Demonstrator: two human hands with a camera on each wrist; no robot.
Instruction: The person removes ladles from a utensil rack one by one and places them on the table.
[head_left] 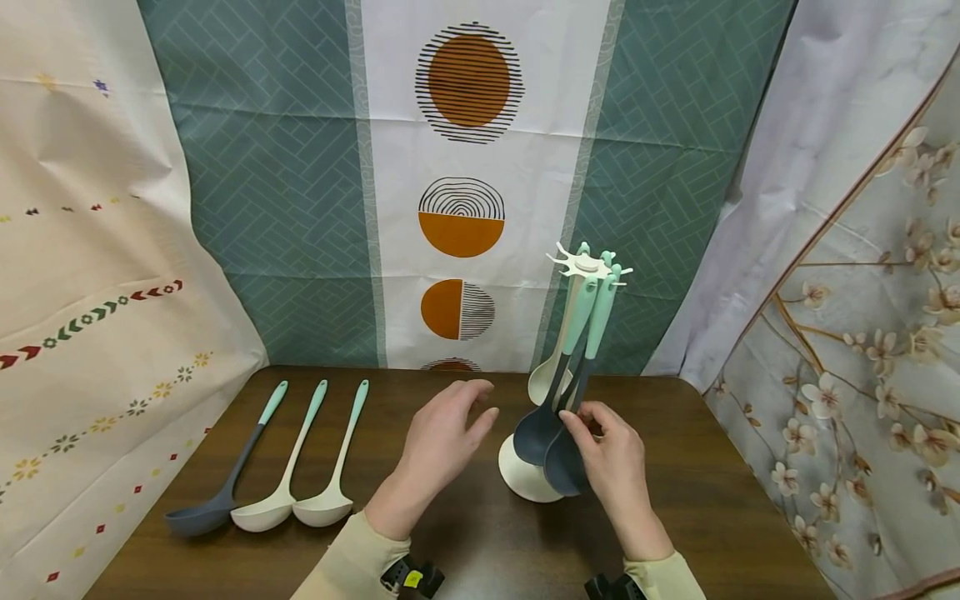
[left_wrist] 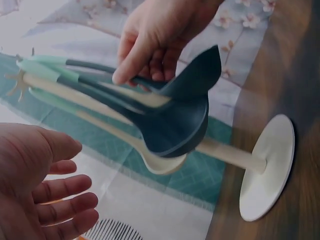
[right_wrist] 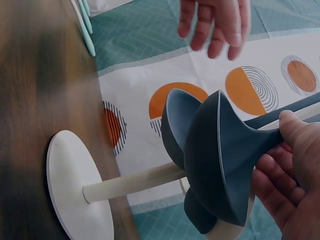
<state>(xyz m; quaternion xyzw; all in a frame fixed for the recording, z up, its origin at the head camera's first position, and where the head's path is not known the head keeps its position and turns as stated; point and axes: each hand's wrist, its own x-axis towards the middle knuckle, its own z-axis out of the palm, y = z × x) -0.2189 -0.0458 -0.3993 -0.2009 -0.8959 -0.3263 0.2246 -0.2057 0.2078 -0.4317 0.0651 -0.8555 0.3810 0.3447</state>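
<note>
My right hand pinches the neck of a dark blue-grey ladle, just above its bowl. That ladle hangs by its mint handle from a cream utensil stand with a hooked top. Beside it hangs another dark ladle; a cream ladle is behind them. More utensils on the stand are partly hidden. To the left of the stand, my left hand is held in the air with fingers spread and touches nothing; in the left wrist view its palm faces the hanging ladles.
On the left side of the brown table lie three ladles side by side: one dark ladle and two cream ones, all with mint handles. A patterned cloth hangs behind the table, and a floral curtain is on the right.
</note>
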